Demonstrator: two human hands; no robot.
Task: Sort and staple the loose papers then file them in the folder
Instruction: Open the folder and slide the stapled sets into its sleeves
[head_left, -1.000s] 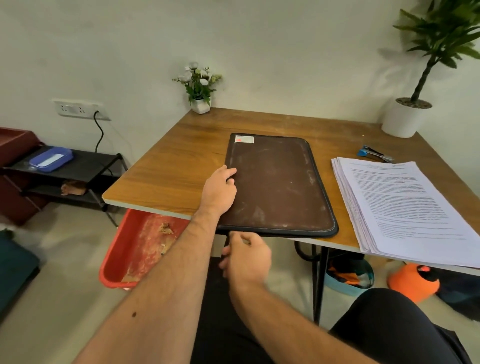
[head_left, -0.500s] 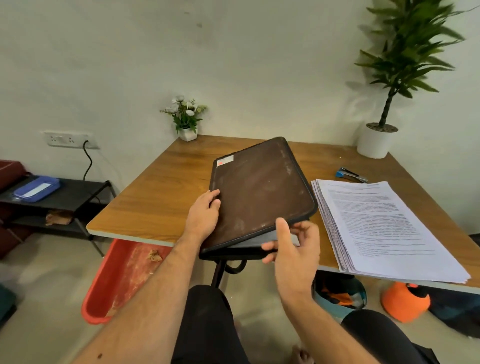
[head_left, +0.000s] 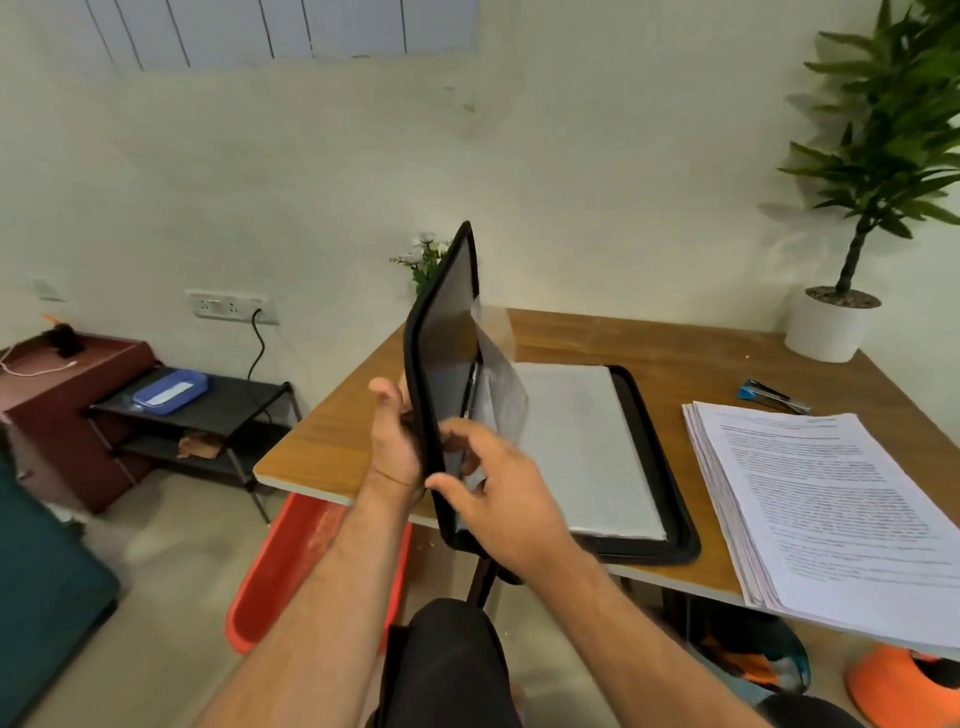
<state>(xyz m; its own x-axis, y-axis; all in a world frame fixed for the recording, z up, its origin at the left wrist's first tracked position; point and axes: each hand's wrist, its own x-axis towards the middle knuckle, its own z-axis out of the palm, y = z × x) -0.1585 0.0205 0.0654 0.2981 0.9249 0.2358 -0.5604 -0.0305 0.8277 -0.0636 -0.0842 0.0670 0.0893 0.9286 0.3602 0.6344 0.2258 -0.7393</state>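
Both hands work the folder (head_left: 613, 467) on the table (head_left: 332, 447): left hand (head_left: 392, 441) grips its raised cover, right hand (head_left: 493, 493) fingers curl at the inner sleeves. Better to swing the cover fully flat. One paper stack (head_left: 831, 509), one stapler (head_left: 769, 395), apart.

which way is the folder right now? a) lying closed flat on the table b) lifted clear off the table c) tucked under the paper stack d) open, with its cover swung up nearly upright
d: the folder's cover stands almost vertical, with the left hand gripping its outer edge, while the other half lies flat on the table beside the paper stack.
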